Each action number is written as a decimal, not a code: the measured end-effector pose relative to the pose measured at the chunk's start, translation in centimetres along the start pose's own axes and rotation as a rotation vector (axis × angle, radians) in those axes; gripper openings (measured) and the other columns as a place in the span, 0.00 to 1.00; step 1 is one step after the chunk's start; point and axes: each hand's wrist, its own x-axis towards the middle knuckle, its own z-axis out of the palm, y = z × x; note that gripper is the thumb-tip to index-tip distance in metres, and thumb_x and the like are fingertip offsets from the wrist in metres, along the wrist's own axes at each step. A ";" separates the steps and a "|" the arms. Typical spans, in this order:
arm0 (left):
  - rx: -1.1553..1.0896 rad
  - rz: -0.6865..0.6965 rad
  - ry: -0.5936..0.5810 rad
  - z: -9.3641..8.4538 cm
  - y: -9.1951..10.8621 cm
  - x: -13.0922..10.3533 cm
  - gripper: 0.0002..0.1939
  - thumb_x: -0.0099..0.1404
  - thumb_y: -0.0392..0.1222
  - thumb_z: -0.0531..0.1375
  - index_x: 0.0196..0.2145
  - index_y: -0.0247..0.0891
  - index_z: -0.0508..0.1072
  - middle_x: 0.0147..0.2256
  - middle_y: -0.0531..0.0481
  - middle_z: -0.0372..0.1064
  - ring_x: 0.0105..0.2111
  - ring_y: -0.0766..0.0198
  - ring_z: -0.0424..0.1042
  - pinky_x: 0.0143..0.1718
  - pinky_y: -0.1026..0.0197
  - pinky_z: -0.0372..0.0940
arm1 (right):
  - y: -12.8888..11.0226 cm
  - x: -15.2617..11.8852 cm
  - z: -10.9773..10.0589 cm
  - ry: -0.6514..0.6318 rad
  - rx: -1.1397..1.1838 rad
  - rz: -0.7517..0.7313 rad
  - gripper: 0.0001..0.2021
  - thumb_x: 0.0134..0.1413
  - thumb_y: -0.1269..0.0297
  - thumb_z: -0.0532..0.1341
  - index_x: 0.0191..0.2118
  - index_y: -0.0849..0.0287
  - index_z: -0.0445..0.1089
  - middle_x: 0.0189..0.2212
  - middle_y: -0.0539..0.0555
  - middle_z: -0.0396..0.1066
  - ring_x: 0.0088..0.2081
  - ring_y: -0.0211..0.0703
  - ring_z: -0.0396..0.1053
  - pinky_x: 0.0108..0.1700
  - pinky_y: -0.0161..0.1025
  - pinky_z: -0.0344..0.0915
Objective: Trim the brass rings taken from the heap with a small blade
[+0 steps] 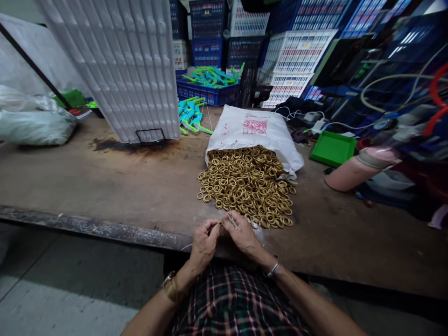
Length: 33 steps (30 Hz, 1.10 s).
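At the front edge of the table my left hand (205,243) is closed, thumb against the bent fingers. What it holds is mostly hidden; a tiny brownish bit shows at the fingertips. Touching close beside it, my right hand (245,237) pinches a small, thin silvery tool (232,221), too small to name surely. Just beyond both hands lies a heap of gold-coloured rings (248,186). The rings spill from the open mouth of a white woven sack (252,128) with red print, lying on its side.
A tall ribbed translucent panel (129,70) stands at the left on the wooden table (87,182). Turquoise and green plastic pieces (192,114) lie behind. On the right are a green tray (333,149), a pink bottle (360,169) and cables. Stacked crates (290,56) line the back.
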 end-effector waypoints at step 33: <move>-0.039 -0.132 -0.117 0.1 0.7 -1.3 0.15 0.56 0.53 0.55 0.28 0.36 0.62 0.20 0.57 0.61 0.17 0.74 0.55 0.18 0.69 0.52 | 1.4 -1.4 -0.2 -0.158 -0.607 -0.226 0.10 0.42 0.75 0.50 0.32 0.59 0.63 0.21 0.49 0.63 0.22 0.36 0.54 0.26 0.34 0.45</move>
